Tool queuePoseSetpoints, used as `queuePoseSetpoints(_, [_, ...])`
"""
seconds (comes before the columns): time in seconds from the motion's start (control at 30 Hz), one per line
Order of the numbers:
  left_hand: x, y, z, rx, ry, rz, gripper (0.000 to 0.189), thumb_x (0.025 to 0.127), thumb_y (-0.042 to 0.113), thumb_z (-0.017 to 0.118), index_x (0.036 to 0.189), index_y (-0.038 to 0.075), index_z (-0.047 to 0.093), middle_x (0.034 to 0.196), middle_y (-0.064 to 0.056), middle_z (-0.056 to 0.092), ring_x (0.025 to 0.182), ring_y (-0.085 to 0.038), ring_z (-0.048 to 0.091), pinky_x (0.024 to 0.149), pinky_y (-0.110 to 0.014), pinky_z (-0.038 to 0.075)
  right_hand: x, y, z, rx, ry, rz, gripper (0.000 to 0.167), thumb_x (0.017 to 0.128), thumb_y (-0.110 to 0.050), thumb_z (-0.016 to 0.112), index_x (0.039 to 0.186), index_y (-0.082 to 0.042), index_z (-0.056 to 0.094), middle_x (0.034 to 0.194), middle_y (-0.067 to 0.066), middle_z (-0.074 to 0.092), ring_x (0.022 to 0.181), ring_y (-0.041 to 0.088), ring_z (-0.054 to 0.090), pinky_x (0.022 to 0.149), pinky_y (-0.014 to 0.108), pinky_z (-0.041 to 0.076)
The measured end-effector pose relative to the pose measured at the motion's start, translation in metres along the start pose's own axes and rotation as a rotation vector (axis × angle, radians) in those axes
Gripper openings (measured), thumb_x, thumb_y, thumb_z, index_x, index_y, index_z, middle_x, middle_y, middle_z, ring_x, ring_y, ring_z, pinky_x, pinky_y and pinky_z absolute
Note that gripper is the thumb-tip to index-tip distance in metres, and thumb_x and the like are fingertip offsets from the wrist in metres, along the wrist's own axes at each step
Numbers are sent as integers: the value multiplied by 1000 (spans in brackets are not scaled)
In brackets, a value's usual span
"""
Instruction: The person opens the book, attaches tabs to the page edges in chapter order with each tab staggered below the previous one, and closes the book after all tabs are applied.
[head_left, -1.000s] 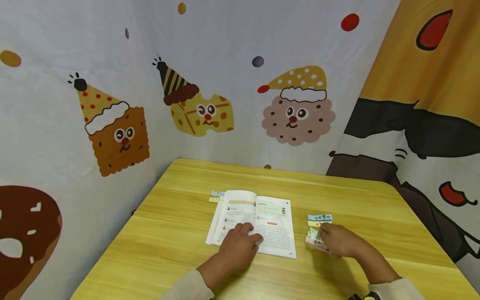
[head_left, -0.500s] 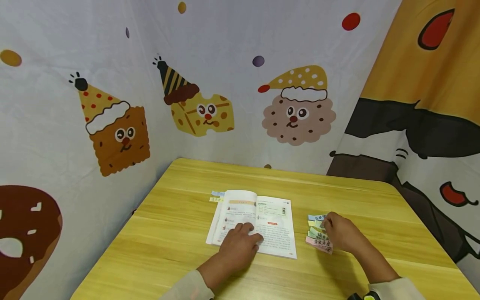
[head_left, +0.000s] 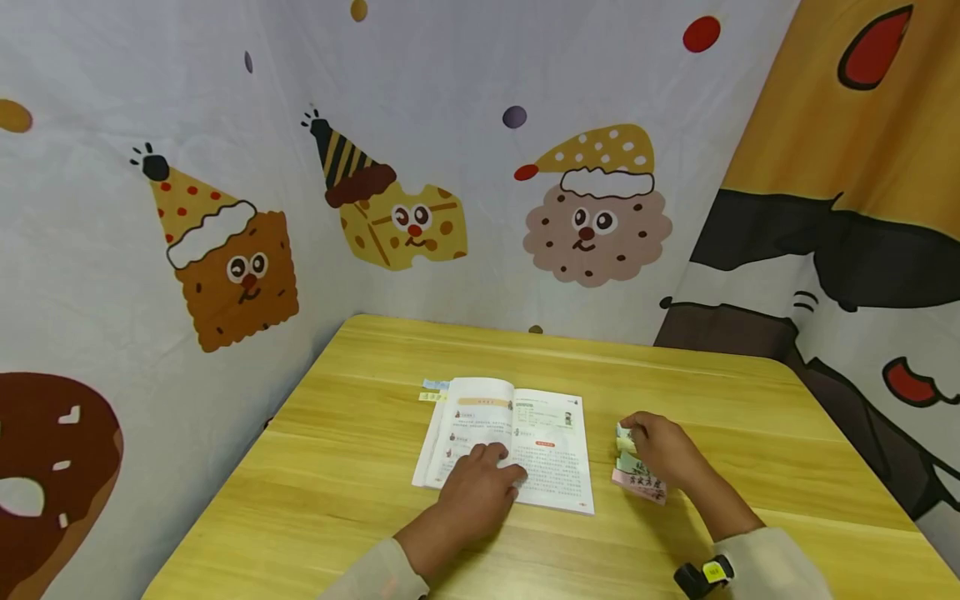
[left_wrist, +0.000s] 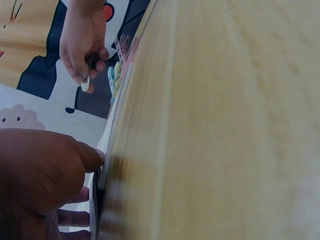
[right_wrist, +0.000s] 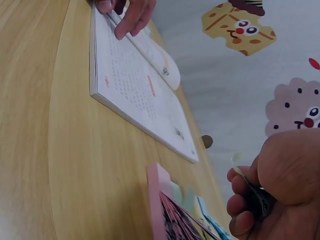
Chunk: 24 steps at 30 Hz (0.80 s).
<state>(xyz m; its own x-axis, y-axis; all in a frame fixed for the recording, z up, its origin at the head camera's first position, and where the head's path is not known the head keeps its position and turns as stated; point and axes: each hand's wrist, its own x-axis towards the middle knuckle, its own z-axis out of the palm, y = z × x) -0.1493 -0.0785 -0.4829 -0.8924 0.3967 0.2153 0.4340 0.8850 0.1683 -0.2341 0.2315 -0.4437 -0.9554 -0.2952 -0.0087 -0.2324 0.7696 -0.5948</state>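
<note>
An open book (head_left: 551, 475) with printed text lies on the table. My left hand (head_left: 480, 492) rests flat over its left page and centre, fingers spread. To the book's right lies a stack of sticky notes (head_left: 637, 482) in blue, yellow, green and pink, with dark writing on them. Over the stack, my right hand (head_left: 663, 448) pinches a thin sticky note (right_wrist: 239, 172) between thumb and fingers. Its pale tip pokes out in the right wrist view, and a dark part runs inside the curled fingers. The hand covers most of the blue note.
Blue and yellow tabs (head_left: 433, 397) stick out at the book's upper left. The wooden table (head_left: 360, 467) meets a cartoon-printed curtain (head_left: 480, 100) at the back and sides. A dark band with a yellow face (head_left: 712, 572) is on the right wrist.
My right hand has lifted off the green and yellow notes and shifted up and left over the blue one, holding a note. The left hand stays on the book.
</note>
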Motion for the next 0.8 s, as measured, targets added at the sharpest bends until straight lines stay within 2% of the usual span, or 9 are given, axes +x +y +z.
queuePoseSetpoints(0.1, [-1, 0, -1, -8, 9, 6, 23, 97, 26, 69, 119, 31, 75, 128, -5, 59, 111, -23, 53, 83, -38, 47, 8, -1, 5, 22, -5, 18, 33, 109, -10, 42, 129, 9, 60, 112, 20, 66, 67, 22, 52, 61, 38, 45])
queuePoseSetpoints(0.2, [-1, 1, -2, -12, 22, 14, 23, 97, 25, 70, 118, 30, 75, 126, -6, 60, 110, -23, 53, 82, -38, 47, 14, -3, 9, -10, -4, 14, 33, 109, -13, 46, 129, 8, 62, 114, 20, 66, 88, 30, 64, 73, 45, 53])
queuePoseSetpoints(0.27, [-1, 1, -2, -9, 26, 17, 22, 97, 25, 70, 118, 30, 75, 126, -6, 60, 110, -23, 53, 82, -38, 47, 17, -5, 11, -28, -1, 6, 33, 109, -15, 49, 129, 7, 62, 122, 21, 66, 104, 35, 65, 82, 49, 54])
queuePoseSetpoints(0.33, [-1, 1, -3, -5, 27, 17, 22, 97, 25, 70, 118, 30, 75, 127, -6, 60, 110, -23, 53, 82, -38, 47, 19, -7, 12, -33, -4, 7, 34, 109, -16, 51, 130, 7, 63, 125, 23, 65, 111, 38, 63, 85, 52, 54])
queuePoseSetpoints(0.47, [-1, 1, -4, -1, 29, 19, 22, 96, 25, 70, 118, 30, 75, 127, -6, 60, 111, -24, 54, 82, -38, 47, 23, -11, 13, -16, -9, 16, 32, 108, -15, 52, 129, 6, 64, 122, 20, 67, 107, 34, 65, 82, 48, 54])
queuePoseSetpoints(0.63, [-1, 1, -4, -3, 20, 19, 22, 97, 25, 70, 118, 30, 75, 127, -6, 60, 111, -24, 54, 83, -38, 48, 29, -12, 16, 25, -46, 29, 29, 109, -15, 50, 126, 4, 64, 112, 13, 66, 84, 21, 59, 69, 39, 48])
queuePoseSetpoints(0.8, [1, 0, -1, 4, 12, 15, 23, 97, 26, 69, 119, 30, 75, 128, -5, 60, 111, -23, 54, 83, -38, 48, 34, -11, 18, 36, -72, 40, 31, 110, -17, 46, 125, 5, 61, 102, 12, 64, 71, 21, 51, 62, 37, 43])
